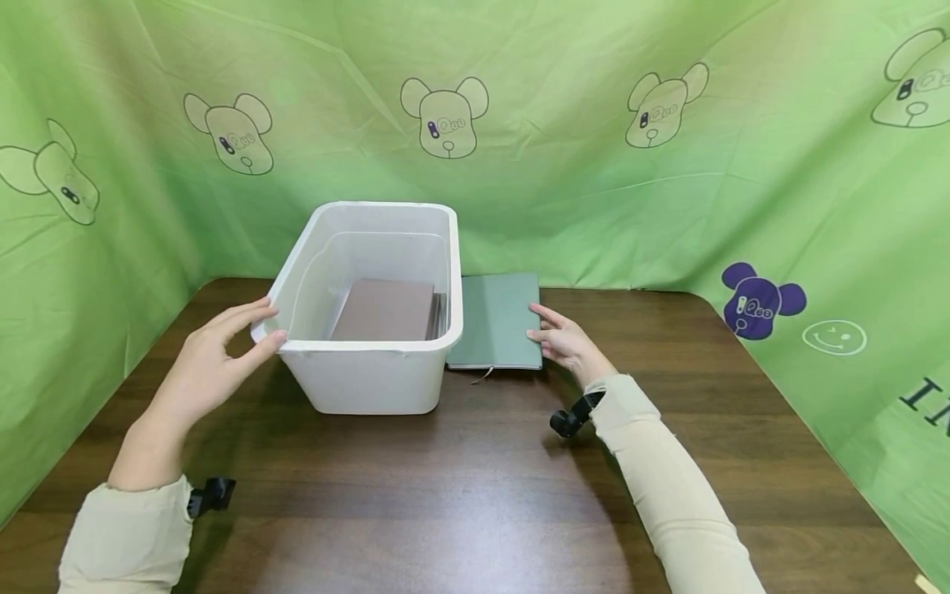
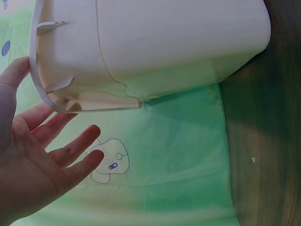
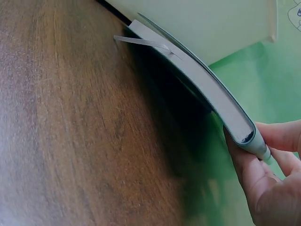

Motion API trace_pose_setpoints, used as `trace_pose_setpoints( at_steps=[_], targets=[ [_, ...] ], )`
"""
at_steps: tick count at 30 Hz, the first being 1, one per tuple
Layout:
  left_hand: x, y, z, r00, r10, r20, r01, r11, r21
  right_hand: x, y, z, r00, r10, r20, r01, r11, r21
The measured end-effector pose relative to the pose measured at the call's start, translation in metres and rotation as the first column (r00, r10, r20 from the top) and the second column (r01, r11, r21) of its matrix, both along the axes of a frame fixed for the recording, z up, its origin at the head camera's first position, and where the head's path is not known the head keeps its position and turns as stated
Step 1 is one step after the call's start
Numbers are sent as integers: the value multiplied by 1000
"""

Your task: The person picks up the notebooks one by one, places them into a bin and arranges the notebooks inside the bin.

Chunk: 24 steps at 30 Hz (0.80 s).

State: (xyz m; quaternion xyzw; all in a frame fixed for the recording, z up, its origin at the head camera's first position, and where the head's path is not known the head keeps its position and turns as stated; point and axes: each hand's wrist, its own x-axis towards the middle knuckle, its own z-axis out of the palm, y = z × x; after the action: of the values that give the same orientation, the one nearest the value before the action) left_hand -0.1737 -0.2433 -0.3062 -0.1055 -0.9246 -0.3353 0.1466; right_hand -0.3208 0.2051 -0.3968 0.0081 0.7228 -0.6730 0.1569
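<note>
My left hand (image 1: 200,367) is at the near left corner of a white plastic bin (image 1: 371,379), holding its rim between thumb and fingers. In the left wrist view, two fingertips (image 2: 87,136) stay off the rim. Inside the bin lies a brownish-mauve book or notebook (image 1: 386,309), with thin edges of other items along its right side. To the right of the bin, my right hand (image 1: 567,342) pinches a green notebook (image 1: 497,322) by its spine edge. The right wrist view shows that edge raised off the table, with a pale ribbon marker (image 3: 141,41) trailing from the pages.
Both things are toward the back of a dark brown wooden table (image 1: 416,511). A green curtain (image 1: 549,190) printed with bear heads hangs behind and at both sides. Black wrist mounts (image 1: 571,419) sit at both cuffs.
</note>
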Motion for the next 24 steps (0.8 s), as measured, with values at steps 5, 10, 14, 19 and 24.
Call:
trace_pose_setpoints(
  at_steps=[5, 10, 14, 19, 24],
  targets=[
    [0, 0, 0, 1000, -1, -6, 1, 1000, 0, 1, 0, 5, 999, -27, 35, 27, 1000, 7],
    [0, 1, 0, 1000, -1, -9, 1, 1000, 2, 3, 2, 12, 998, -29, 50, 30, 999, -25],
    [0, 1, 1, 1000, -2, -9, 2, 1000, 3, 4, 5, 14, 1000, -16, 25, 18, 998, -58],
    [0, 1, 1, 1000, -1, -9, 1, 1000, 3, 4, 8, 16, 1000, -11, 10, 12, 995, -97],
    [0, 1, 2, 1000, 0, -2, 0, 1000, 4, 5, 10, 19, 1000, -26, 10, 27, 996, -85]
  ],
)
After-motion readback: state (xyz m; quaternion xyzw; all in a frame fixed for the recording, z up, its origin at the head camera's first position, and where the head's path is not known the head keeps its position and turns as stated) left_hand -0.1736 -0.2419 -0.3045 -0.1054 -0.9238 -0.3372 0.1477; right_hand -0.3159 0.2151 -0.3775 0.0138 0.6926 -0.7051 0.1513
